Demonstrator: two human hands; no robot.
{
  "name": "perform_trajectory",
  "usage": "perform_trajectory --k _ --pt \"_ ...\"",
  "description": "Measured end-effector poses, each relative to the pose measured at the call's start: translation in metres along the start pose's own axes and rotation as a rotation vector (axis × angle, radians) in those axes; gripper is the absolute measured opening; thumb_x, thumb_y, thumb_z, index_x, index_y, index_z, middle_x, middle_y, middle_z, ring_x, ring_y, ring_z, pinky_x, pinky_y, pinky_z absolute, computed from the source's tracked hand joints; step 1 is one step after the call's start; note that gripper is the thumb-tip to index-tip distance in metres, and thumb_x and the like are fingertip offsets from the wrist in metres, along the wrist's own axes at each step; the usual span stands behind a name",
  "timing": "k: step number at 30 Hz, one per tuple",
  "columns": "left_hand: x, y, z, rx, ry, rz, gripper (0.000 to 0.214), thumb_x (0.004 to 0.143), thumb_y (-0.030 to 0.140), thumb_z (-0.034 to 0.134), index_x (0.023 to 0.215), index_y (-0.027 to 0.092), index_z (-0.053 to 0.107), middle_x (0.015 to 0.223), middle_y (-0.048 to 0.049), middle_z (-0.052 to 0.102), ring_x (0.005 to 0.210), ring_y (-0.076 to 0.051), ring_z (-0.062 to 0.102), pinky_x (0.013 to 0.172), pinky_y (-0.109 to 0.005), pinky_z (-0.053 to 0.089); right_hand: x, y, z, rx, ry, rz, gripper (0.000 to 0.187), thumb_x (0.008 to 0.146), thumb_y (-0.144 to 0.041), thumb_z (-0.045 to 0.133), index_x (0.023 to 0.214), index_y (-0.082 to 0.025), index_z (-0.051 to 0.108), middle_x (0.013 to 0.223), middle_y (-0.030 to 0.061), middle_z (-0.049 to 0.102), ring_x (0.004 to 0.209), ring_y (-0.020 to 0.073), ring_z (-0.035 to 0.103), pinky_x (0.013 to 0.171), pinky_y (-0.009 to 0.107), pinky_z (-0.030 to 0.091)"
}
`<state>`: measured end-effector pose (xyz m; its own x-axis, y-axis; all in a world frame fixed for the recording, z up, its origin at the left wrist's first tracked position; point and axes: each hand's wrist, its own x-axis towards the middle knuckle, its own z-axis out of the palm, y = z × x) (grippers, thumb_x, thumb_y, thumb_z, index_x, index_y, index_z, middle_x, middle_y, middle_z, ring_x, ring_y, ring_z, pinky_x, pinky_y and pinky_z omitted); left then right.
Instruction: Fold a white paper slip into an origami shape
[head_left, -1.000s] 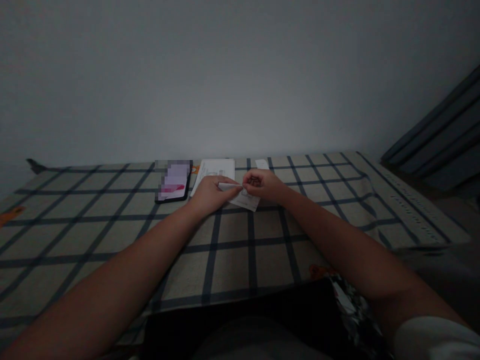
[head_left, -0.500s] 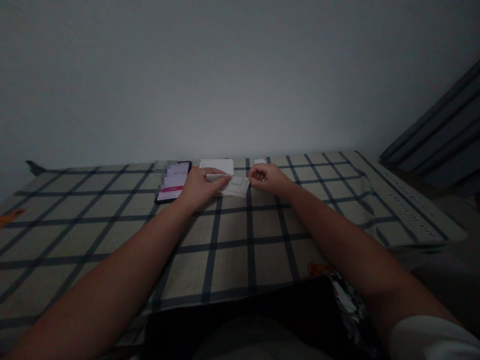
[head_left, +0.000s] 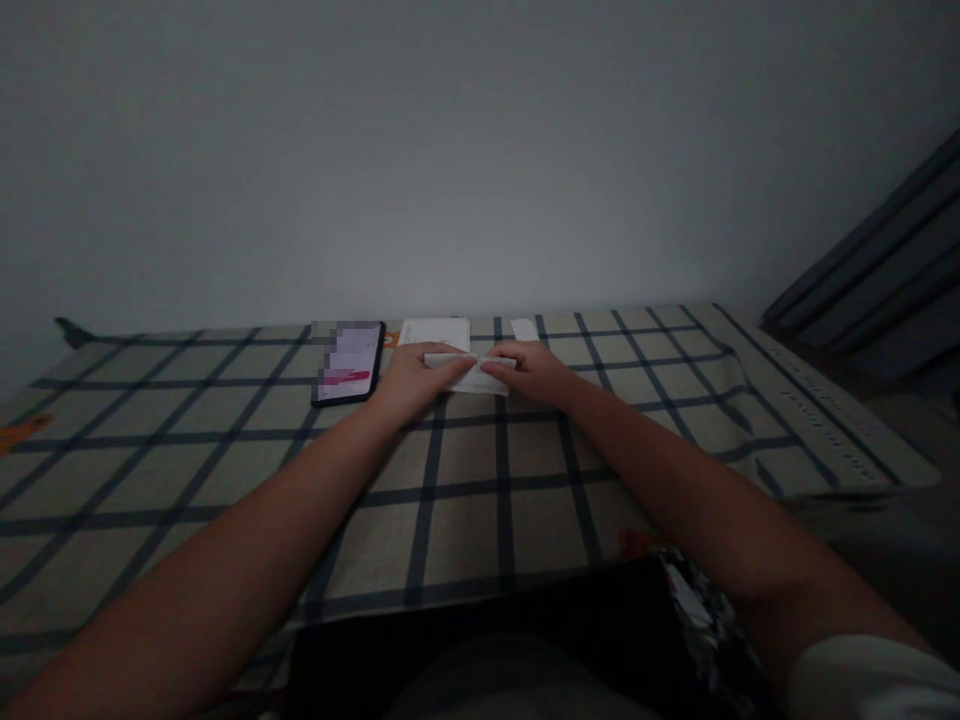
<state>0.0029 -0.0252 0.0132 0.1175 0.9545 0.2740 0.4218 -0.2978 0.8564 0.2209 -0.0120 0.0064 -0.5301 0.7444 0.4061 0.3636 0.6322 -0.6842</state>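
Note:
A small sheet of white paper (head_left: 480,382) lies before me, its far edge turned up into a narrow folded strip. My left hand (head_left: 421,378) pinches the left part of that strip between thumb and fingers. From the other side my right hand (head_left: 523,370) grips the strip's right part, fingers closed, thumb lying along it. The two thumb tips almost meet at the middle. Faint grey marks showed on the paper earlier; now the hands and fold hide most of its face.
A lit phone (head_left: 351,362) lies left of my left hand. Behind the hands is a stack of white paper (head_left: 435,330), with a small white piece (head_left: 524,328) to its right. A checked cloth (head_left: 465,530) covers the table, which stands against a grey wall (head_left: 480,160).
My right hand has moved left from beside the paper's right edge and now pinches the folded strip. My left hand has shifted slightly right, and less of the paper's printed face shows.

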Motion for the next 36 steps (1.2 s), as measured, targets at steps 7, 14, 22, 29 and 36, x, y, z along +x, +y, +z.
perform_trajectory --k 7,14,22,29,36 --pt "0.002 -0.002 -0.002 0.013 -0.014 0.068 0.035 0.076 0.049 0.074 0.093 0.02 0.082 0.095 -0.0085 0.079 0.087 -0.024 0.07 0.082 -0.035 0.053 -0.001 -0.002 -0.002 -0.139 0.026 -0.026 0.031 0.091 -0.041 0.055 0.083 -0.015 0.069 0.079 0.0033 0.068 0.073 0.0148 0.057 0.07 0.027 0.04" --pt "0.004 -0.006 0.0 0.017 -0.065 0.08 0.03 0.074 0.043 0.073 0.086 0.016 0.08 0.085 -0.0077 0.078 0.08 -0.022 0.069 0.08 -0.033 0.052 -0.001 -0.003 -0.001 -0.048 0.094 -0.018 0.026 0.088 -0.038 0.061 0.091 -0.015 0.074 0.089 0.0052 0.075 0.084 0.0171 0.065 0.077 0.029 0.045" --pt "0.002 -0.007 0.003 0.043 -0.1 0.101 0.031 0.073 0.044 0.072 0.085 0.016 0.079 0.079 -0.007 0.076 0.071 -0.019 0.065 0.065 -0.028 0.047 0.0 -0.002 0.002 -0.066 0.065 -0.052 0.023 0.087 -0.035 0.063 0.086 -0.015 0.074 0.084 0.0047 0.074 0.077 0.0151 0.063 0.071 0.027 0.043" --pt "0.003 -0.001 -0.002 0.072 -0.072 0.119 0.029 0.074 0.041 0.07 0.085 0.015 0.08 0.082 -0.007 0.077 0.074 -0.019 0.068 0.068 -0.028 0.049 -0.001 -0.005 -0.002 -0.078 0.111 -0.05 0.026 0.089 -0.039 0.062 0.084 -0.015 0.071 0.081 0.0042 0.072 0.077 0.0153 0.062 0.072 0.028 0.042" --pt "0.01 -0.006 -0.012 0.144 -0.028 0.111 0.031 0.074 0.042 0.069 0.086 0.016 0.08 0.078 -0.0063 0.077 0.067 -0.018 0.065 0.063 -0.027 0.048 0.001 0.0 -0.009 -0.089 0.181 0.007 0.025 0.087 -0.038 0.064 0.083 -0.014 0.071 0.08 0.0047 0.071 0.077 0.0164 0.061 0.071 0.028 0.041"
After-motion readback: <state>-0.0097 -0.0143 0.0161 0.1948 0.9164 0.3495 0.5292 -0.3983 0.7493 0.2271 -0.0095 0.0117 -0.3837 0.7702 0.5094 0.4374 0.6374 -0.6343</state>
